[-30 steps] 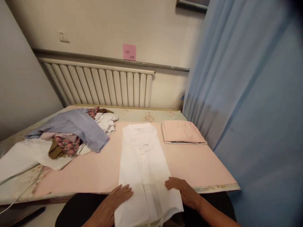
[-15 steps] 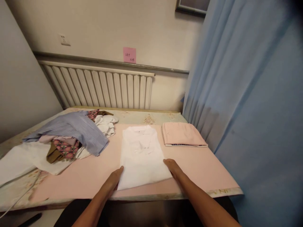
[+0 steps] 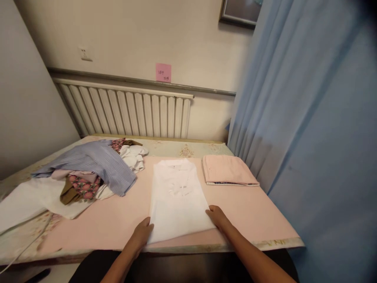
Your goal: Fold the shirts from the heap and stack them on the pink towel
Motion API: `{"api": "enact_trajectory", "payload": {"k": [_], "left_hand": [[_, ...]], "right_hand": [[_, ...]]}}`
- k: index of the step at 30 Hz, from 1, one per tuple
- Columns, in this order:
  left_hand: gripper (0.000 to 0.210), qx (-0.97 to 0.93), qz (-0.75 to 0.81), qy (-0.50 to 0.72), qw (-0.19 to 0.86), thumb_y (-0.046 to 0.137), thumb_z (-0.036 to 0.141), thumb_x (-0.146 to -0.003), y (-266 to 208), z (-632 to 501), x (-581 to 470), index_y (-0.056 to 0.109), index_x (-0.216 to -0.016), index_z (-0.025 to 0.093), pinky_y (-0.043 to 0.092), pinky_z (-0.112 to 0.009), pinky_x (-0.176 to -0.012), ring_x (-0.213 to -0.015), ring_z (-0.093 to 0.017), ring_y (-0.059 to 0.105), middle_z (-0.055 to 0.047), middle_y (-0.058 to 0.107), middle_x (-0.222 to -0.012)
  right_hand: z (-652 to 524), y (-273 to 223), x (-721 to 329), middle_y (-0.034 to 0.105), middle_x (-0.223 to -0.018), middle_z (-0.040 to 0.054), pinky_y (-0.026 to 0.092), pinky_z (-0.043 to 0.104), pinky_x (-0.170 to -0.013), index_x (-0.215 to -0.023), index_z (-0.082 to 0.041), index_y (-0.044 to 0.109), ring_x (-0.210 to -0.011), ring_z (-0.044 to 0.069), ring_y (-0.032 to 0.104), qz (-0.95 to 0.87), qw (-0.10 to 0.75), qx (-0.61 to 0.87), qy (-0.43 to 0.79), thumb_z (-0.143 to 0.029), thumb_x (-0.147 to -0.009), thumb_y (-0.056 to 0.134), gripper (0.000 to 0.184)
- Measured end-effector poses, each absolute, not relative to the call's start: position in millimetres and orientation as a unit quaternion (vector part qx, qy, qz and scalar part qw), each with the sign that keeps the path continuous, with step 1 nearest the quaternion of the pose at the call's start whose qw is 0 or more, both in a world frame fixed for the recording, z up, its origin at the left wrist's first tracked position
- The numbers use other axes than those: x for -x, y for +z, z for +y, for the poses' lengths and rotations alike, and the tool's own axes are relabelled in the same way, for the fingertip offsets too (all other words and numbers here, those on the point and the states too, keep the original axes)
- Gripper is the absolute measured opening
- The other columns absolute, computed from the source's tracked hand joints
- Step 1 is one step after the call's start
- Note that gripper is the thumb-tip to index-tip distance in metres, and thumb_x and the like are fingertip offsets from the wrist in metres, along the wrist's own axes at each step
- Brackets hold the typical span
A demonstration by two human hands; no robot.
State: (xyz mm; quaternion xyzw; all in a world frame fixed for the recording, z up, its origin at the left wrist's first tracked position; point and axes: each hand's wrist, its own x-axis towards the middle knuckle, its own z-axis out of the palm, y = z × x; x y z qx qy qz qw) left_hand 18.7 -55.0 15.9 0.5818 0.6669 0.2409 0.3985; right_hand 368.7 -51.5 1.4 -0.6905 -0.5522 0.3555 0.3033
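A folded white collared shirt (image 3: 179, 214) lies flat in front of me, its collar at the far end and its lower fold close to the table's front edge. My left hand (image 3: 142, 232) is closed on its near left edge, thumb on top. At the near right edge, my right hand (image 3: 217, 217) grips the cloth in the same way. The fingers under the fabric are hidden on both sides. Beneath the shirt is a pink cloth (image 3: 247, 214) spread over the table.
Left of the shirt lies a loose heap of clothes with a blue striped garment (image 3: 97, 161) on top. A folded pink piece (image 3: 228, 169) rests at the right. Behind the table is a radiator (image 3: 126, 112); a blue curtain (image 3: 318, 129) hangs along the right side.
Both hands have slid a little toward me along the shirt's sides and closed on its edges. The shirt's near fold sits slightly closer to the table's front edge.
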Motion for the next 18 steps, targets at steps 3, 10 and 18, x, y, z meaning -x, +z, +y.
{"api": "enact_trajectory", "payload": {"k": [3,10,18], "left_hand": [[0.021,-0.601,0.650,0.237,0.399,0.040,0.022,-0.078,12.6,-58.1,-17.9,0.060,-0.084,0.017,0.048,-0.027,-0.070,-0.080,-0.019,0.063,-0.001,0.069,-0.080],[0.033,-0.600,0.693,0.225,0.332,0.040,0.020,-0.081,7.3,-60.6,-8.1,0.057,-0.109,0.015,0.046,-0.034,-0.088,-0.098,-0.023,0.063,-0.008,0.069,-0.103],[0.048,-0.789,0.551,0.270,-0.029,0.033,0.023,-0.090,10.0,-62.0,-75.7,0.047,-0.133,0.009,0.034,-0.042,-0.109,-0.134,-0.026,0.039,-0.015,0.048,-0.141]], "right_hand": [[-55.4,-1.6,-368.8,0.044,-0.052,-0.0048,0.026,0.022,-0.051,-0.055,-0.019,0.047,-0.055,0.011,0.041,-0.568,0.288,0.702,0.320,-0.024,-0.074,0.048,0.020],[-67.3,3.7,-371.1,0.066,-0.070,0.0020,0.043,0.026,-0.064,-0.079,-0.016,0.066,-0.070,0.018,0.060,-0.590,0.274,0.721,0.240,-0.021,-0.078,0.049,0.018],[-75.1,13.3,-320.4,0.051,-0.138,0.0124,0.036,0.042,-0.109,-0.133,-0.014,0.050,-0.130,0.024,0.043,-0.772,0.300,0.558,-0.052,-0.020,-0.092,0.038,0.043]]}}
